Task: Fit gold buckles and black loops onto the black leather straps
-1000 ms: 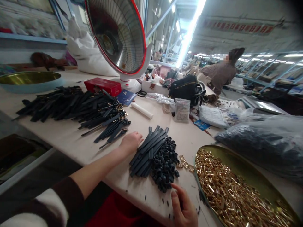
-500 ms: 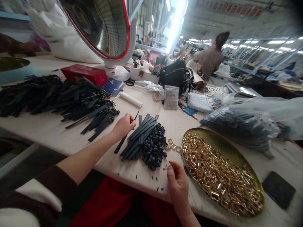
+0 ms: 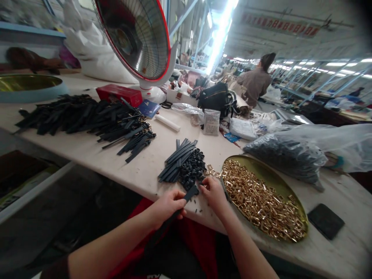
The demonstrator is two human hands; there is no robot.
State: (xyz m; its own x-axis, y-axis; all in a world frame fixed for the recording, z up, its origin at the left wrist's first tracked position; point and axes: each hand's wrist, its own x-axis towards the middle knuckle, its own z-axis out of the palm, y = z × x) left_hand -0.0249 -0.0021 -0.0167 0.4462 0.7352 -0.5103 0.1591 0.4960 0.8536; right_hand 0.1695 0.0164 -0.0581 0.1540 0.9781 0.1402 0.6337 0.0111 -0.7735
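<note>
My left hand (image 3: pixel 171 206) is closed around a dark strap (image 3: pixel 190 193), whose end points up and to the right. Just right of that end, my right hand (image 3: pixel 213 193) has its fingers curled together at the edge of a heap of small black loops (image 3: pixel 192 168); what its fingertips hold, if anything, is too small to make out. Loose black straps (image 3: pixel 174 164) lie stacked left of the loops. A few gold buckles (image 3: pixel 213 170) sit between the loops and a round tray (image 3: pixel 266 164) filled with gold metal pieces (image 3: pixel 261 201).
A pile of finished-looking black straps (image 3: pixel 87 116) covers the left. Behind are a red-rimmed heater (image 3: pixel 139 38), a red box (image 3: pixel 119 95), a white roll (image 3: pixel 167 122) and a black bag (image 3: pixel 213 97). A plastic sack (image 3: pixel 287 155) and dark flat object (image 3: pixel 326 221) lie right. A person (image 3: pixel 255 83) stands beyond.
My left hand has moved down and right from beside the stacked straps, bringing a strap to the table's front edge. My right hand has moved up to the loops. The view has shifted slightly.
</note>
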